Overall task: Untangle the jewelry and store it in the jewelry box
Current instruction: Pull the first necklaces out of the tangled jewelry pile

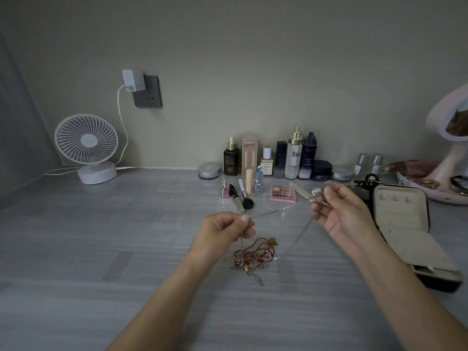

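Note:
A thin silver chain [268,213] stretches in the air between my two hands above the grey table. My left hand [222,233] pinches one end between thumb and fingers. My right hand [342,211] pinches the other part, and a length of chain [300,234] hangs down from it. Below, on the table, lies a tangled heap of red cords and silver chains [253,258]. The jewelry box [405,224] stands open at the right, its pale lining showing, just beyond my right wrist.
Cosmetic bottles [293,158], brushes, a pink eyeshadow palette [283,193] and a nail file line the back of the table. A white fan [87,148] stands at the left. A pink mirror with a tray [445,158] is at the far right.

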Demonstrator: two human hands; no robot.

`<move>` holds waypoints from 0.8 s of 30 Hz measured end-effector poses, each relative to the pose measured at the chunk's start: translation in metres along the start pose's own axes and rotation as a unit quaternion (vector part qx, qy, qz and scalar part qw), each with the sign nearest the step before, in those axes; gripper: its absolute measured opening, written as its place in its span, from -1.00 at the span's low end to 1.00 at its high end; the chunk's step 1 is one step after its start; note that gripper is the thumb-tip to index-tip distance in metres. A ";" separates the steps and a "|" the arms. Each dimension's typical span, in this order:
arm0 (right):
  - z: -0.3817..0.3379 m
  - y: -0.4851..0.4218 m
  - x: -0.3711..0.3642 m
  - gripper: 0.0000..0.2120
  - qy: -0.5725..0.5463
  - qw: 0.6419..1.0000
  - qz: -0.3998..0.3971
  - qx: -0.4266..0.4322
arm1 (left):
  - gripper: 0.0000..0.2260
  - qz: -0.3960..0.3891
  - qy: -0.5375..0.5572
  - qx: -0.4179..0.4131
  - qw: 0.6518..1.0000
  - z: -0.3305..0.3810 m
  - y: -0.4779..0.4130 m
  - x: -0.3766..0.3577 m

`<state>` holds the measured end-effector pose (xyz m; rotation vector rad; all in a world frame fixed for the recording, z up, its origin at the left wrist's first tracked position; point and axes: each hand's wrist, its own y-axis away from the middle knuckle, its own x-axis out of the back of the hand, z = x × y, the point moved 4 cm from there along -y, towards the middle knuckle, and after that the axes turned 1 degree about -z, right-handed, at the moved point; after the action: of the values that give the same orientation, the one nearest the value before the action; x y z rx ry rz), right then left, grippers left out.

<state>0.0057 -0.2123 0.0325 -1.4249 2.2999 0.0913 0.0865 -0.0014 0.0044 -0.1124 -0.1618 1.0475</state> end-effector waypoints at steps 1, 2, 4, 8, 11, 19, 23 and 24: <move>-0.001 0.001 -0.001 -0.81 -0.016 1.000 -0.001 -0.003 | -0.83 0.005 0.003 0.003 1.000 -0.001 0.000 0.001; -0.002 0.002 -0.002 -0.80 -0.029 1.000 -0.002 -0.003 | -0.82 0.008 0.013 0.009 1.000 -0.002 0.000 0.001; -0.004 0.004 -0.004 -0.80 -0.040 0.999 -0.005 0.002 | -0.79 0.007 0.043 0.029 0.999 -0.005 -0.001 0.001; -0.012 0.005 -0.009 -0.81 -0.021 0.999 -0.013 0.025 | -0.78 -0.021 0.075 0.051 0.996 -0.010 -0.001 -0.001; -0.024 0.005 -0.016 -0.82 -0.020 0.999 -0.024 0.038 | -0.82 -0.044 -0.007 0.031 0.999 -0.010 -0.001 -0.004; -0.071 0.003 -0.042 -0.90 0.001 0.995 -0.058 0.084 | -0.86 -0.035 -0.099 0.030 0.994 -0.016 -0.004 -0.002; -0.092 0.002 -0.048 -0.83 -0.007 0.992 -0.066 0.110 | -0.85 -0.006 -0.056 0.029 0.998 -0.017 -0.006 0.008; -0.094 0.002 -0.049 -0.82 -0.006 0.992 -0.065 0.112 | -0.84 0.007 -0.018 0.028 0.999 -0.015 -0.006 0.010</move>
<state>-0.0081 -0.1963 0.1361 -1.4475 2.1230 -0.1911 0.0994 0.0045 -0.0088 -0.0453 -0.1643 1.0680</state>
